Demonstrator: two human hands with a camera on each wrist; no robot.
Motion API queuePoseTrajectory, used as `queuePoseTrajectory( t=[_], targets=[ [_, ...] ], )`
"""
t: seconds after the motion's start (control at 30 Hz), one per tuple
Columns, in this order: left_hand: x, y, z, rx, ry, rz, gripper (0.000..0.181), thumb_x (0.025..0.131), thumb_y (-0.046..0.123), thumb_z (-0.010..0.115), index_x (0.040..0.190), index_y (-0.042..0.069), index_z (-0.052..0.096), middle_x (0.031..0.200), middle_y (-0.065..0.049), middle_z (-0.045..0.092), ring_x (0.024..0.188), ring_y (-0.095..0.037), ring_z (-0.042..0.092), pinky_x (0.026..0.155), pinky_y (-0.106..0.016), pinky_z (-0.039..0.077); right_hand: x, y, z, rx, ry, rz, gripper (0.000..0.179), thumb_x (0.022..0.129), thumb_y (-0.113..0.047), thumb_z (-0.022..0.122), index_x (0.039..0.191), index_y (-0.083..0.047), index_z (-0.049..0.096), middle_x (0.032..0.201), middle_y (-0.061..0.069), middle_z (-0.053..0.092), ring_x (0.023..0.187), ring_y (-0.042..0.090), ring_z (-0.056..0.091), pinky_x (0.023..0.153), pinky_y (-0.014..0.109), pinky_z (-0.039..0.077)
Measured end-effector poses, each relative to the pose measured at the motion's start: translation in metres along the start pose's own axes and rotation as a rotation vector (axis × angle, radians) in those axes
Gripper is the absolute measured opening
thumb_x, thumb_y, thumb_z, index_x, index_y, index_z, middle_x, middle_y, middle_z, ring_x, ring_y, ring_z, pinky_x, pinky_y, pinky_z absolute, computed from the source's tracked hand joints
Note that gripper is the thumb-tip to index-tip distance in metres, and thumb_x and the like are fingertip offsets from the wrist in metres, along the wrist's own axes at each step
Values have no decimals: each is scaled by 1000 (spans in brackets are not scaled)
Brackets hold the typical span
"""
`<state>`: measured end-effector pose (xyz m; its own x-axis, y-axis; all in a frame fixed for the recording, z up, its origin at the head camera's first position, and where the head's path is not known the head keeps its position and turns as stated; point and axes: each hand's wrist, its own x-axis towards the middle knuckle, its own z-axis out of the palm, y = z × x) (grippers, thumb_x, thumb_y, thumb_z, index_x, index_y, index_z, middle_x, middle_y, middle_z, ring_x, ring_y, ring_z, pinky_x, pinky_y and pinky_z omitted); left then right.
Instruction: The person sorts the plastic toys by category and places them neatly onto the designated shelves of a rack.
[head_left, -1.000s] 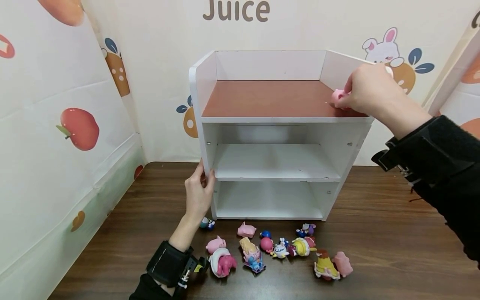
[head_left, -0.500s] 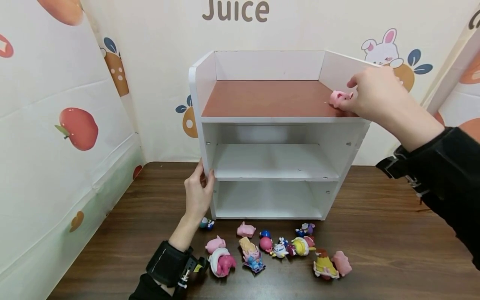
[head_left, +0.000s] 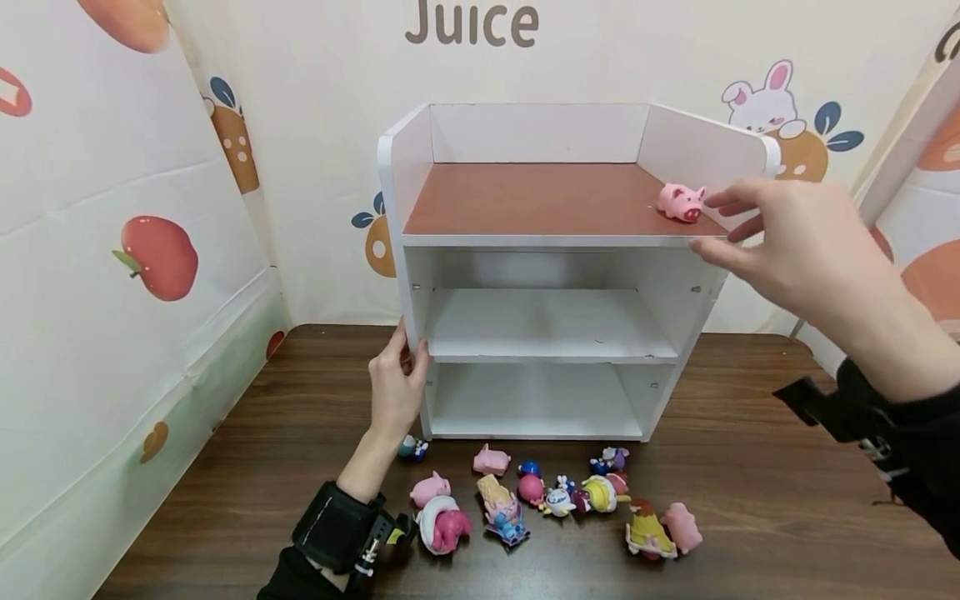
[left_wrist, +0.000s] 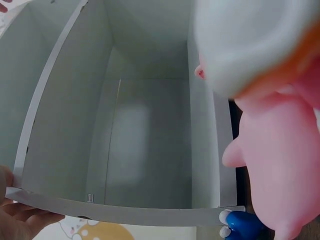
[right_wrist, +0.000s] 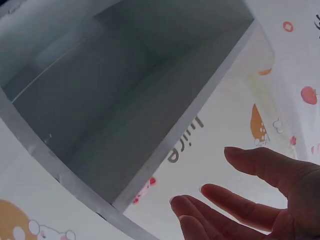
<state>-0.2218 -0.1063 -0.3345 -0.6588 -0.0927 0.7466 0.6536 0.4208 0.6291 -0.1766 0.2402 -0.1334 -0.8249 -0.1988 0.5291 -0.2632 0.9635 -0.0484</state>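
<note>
A small pink pig figure (head_left: 681, 202) stands on the brown top board of a white shelf unit (head_left: 551, 323), near its right end. My right hand (head_left: 802, 250) is just to the right of the pig, apart from it, with fingers and thumb spread and holding nothing; in the right wrist view this hand (right_wrist: 250, 200) also shows nothing between thumb and fingers. On the unit's left side my left hand (head_left: 397, 383) grips the edge of the side panel, thumb in front and fingers round the outside. Part of that hand (left_wrist: 22, 220) appears in the left wrist view.
Several toy figures lie on the dark wooden table in front of the unit: pink pigs (head_left: 491, 460), a blue figure (head_left: 508, 521), yellow-dressed figures (head_left: 650, 533) and a pink-and-white one (head_left: 444, 525). Printed backdrop walls (head_left: 315, 108) stand behind and at the sides.
My right hand has let go of the pig and moved right and down from it, its fingers spreading. The pig stays on the top board. The left hand has not moved.
</note>
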Motion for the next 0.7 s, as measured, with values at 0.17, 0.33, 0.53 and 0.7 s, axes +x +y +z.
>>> queuePoseTrajectory(
  t=[0.17, 0.33, 0.53, 0.7],
  targets=[
    [0, 0, 0, 1, 6, 3, 43, 86, -1, 51, 128, -4, 43, 109, -22, 58, 84, -26, 61, 58, -35, 52, -24, 2, 14, 19, 94, -68, 39, 76, -38, 67, 105, -12, 63, 89, 8, 65, 68, 24, 62, 47, 31, 45],
    [-1, -1, -1, 1, 2, 2, 43, 86, -2, 50, 128, -4, 43, 109, -23, 58, 85, -26, 61, 58, -35, 52, -50, -24, 15, 83, 153, -123, 31, 71, -19, 73, 98, -5, 65, 87, 11, 66, 69, 27, 62, 57, 43, 49],
    [-1, -1, -1, 2, 2, 7, 43, 86, -1, 51, 129, -4, 42, 109, -22, 58, 85, -26, 61, 58, -35, 52, -75, -39, 25, 135, 181, -177, 28, 66, -8, 74, 92, -3, 65, 77, 9, 66, 64, 23, 61, 56, 39, 49],
    [-1, -1, -1, 4, 1, 9, 43, 87, 0, 51, 129, -3, 42, 108, -22, 58, 85, -26, 61, 58, -35, 52, -96, -36, 45, 175, 189, -203, 26, 61, -2, 75, 85, -7, 66, 74, -1, 64, 63, 12, 58, 60, 18, 43]
  ],
)
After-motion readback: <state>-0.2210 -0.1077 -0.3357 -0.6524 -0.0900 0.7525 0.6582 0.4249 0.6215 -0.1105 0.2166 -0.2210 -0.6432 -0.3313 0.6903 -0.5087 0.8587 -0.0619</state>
